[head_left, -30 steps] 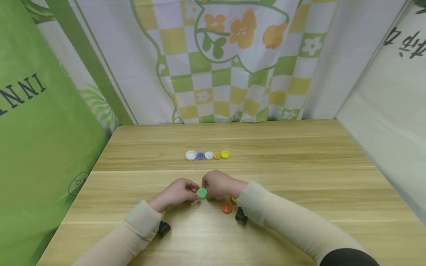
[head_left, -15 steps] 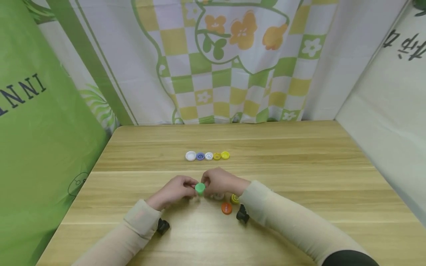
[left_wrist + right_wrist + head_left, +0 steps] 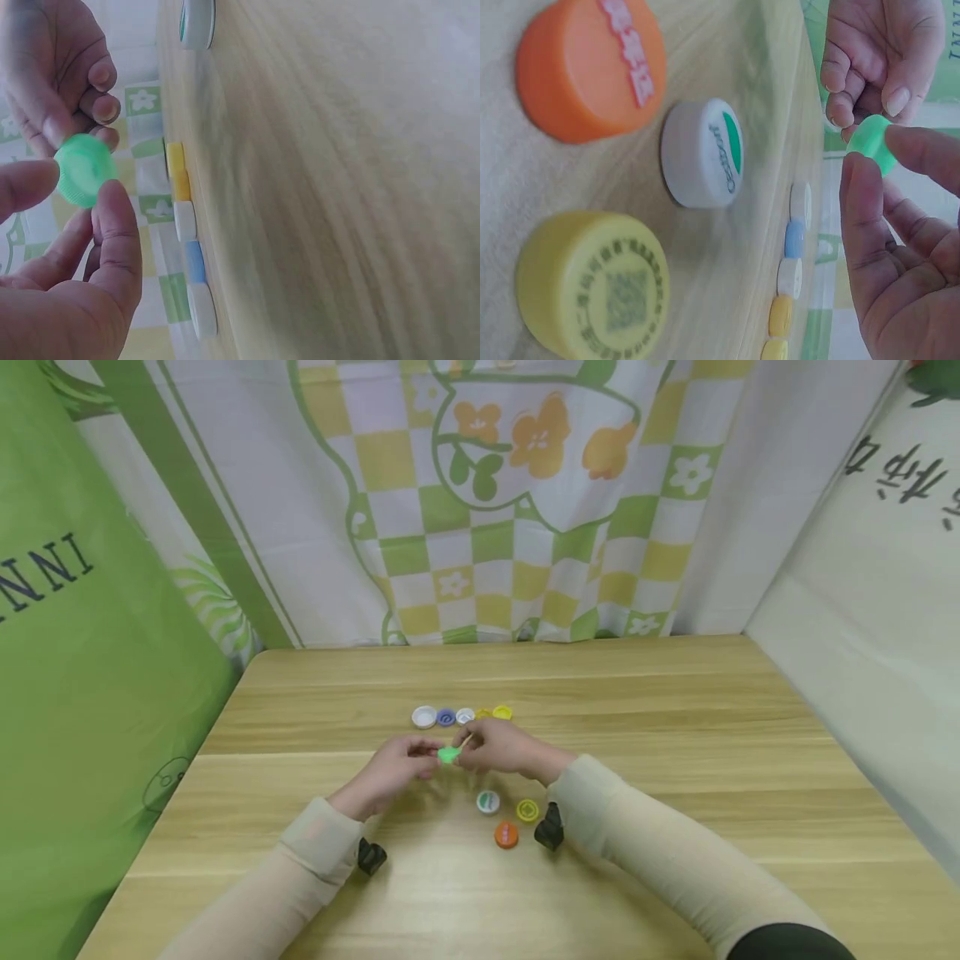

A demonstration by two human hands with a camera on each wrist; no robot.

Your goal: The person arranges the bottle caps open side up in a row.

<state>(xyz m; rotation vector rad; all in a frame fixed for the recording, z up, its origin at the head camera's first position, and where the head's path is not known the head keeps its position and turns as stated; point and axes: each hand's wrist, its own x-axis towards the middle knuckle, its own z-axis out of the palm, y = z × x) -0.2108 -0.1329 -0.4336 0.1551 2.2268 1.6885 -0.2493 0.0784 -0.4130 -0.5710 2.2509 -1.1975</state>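
A bright green bottle cap (image 3: 448, 755) is held up off the table between both hands. My left hand (image 3: 393, 772) pinches it from the left with thumb and index finger, as the left wrist view shows close up. From the other side, the thumb and index finger of my right hand (image 3: 506, 747) pinch the same cap (image 3: 874, 142). Below the right hand lie a white cap with a green mark (image 3: 487, 802), a yellow cap (image 3: 527, 811) with a printed code, and an orange cap (image 3: 506, 835).
Beyond the hands, several caps stand side by side in a row: a larger white cap (image 3: 424, 717), a blue cap (image 3: 446, 717), a smaller white cap (image 3: 465, 717), an orange-yellow one and a yellow cap (image 3: 502, 713). Printed curtains border the wooden table (image 3: 675, 760).
Both hands have moved forward toward the row with the green cap, which has turned and now shows a narrower face. The white cap with the green mark has come into full view.
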